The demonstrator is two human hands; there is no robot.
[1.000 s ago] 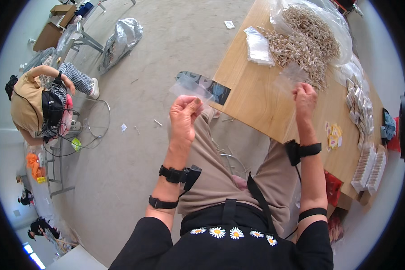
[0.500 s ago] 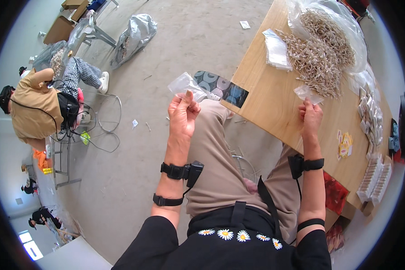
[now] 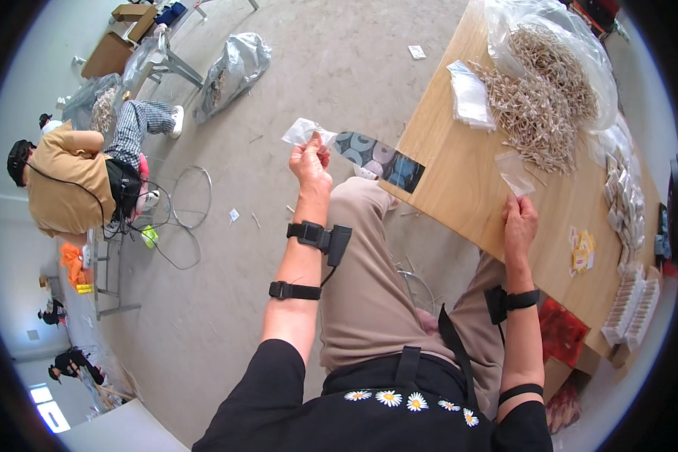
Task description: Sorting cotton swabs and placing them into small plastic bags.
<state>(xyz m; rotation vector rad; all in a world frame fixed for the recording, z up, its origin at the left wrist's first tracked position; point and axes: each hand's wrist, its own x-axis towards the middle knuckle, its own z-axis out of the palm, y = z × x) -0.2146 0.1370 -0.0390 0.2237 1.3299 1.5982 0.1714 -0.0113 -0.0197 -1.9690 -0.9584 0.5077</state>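
Note:
My left hand (image 3: 309,164) is raised beyond the table's left edge, its fingers pinched on a small clear plastic bag (image 3: 299,131). Over the wooden table (image 3: 459,181), my right hand (image 3: 520,224) grips another clear plastic bag (image 3: 514,172) by its near end. That bag looks flat. Just past it lies a big heap of cotton swabs (image 3: 539,98) with wooden sticks, spilling from a large clear sack (image 3: 603,75). Left of the heap is a stack of flat clear bags (image 3: 471,96).
Filled packets (image 3: 624,200) line the table's right side, near yellow-and-white cards (image 3: 581,251) and rows of white packs (image 3: 631,305). A patterned sheet (image 3: 380,160) covers the table's left corner. At left, another person (image 3: 71,177) sits near cables and a grey sack (image 3: 233,71).
Both bags stay in my hands. My left hand has risen slightly; my right hand has come nearer to me, drawing its bag away from the swab heap. The whole view has shifted a little.

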